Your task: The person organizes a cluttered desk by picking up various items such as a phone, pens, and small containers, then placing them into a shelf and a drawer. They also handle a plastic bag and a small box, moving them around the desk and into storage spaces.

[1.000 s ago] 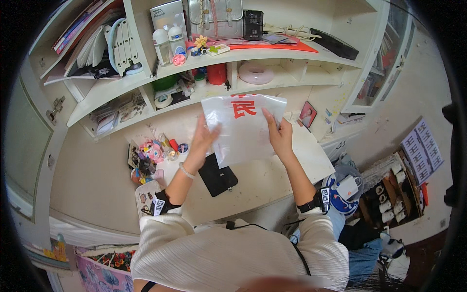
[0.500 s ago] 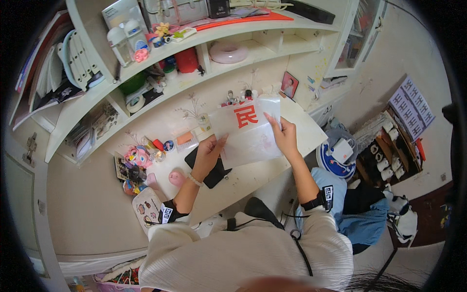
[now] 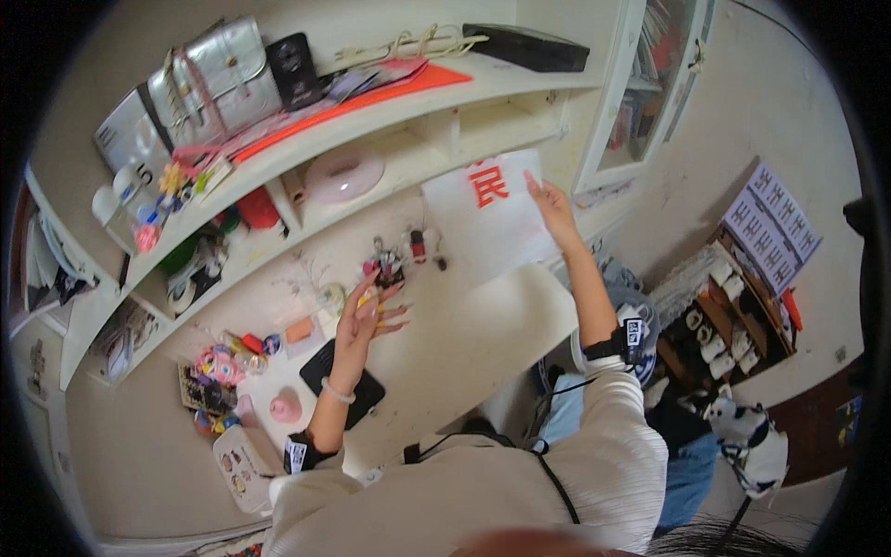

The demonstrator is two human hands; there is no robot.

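A thin, whitish translucent plastic bag (image 3: 483,232) with large red printing hangs flat over the far right part of the white desk (image 3: 455,362). My right hand (image 3: 554,209) pinches it by its right edge, thumb on the near face. My left hand (image 3: 360,320) is off the bag, its fingers spread above the desk with nothing in them. Beneath the left wrist lies a flat black case or pouch (image 3: 364,397). Just beyond the left fingertips stand small bottles and trinkets (image 3: 382,260) by the wall.
Along the desk's left side sit a pink round object (image 3: 285,406), a pink plush toy (image 3: 219,364) and a white patterned pouch (image 3: 243,469). Shelves above carry a silver handbag (image 3: 218,79) and a pale ring (image 3: 343,174). A shoe rack (image 3: 724,316) stands at the right.
My left hand has let go of the bag and opened out. The right hand has carried the bag up and away over the desk. The view has shifted toward the right.
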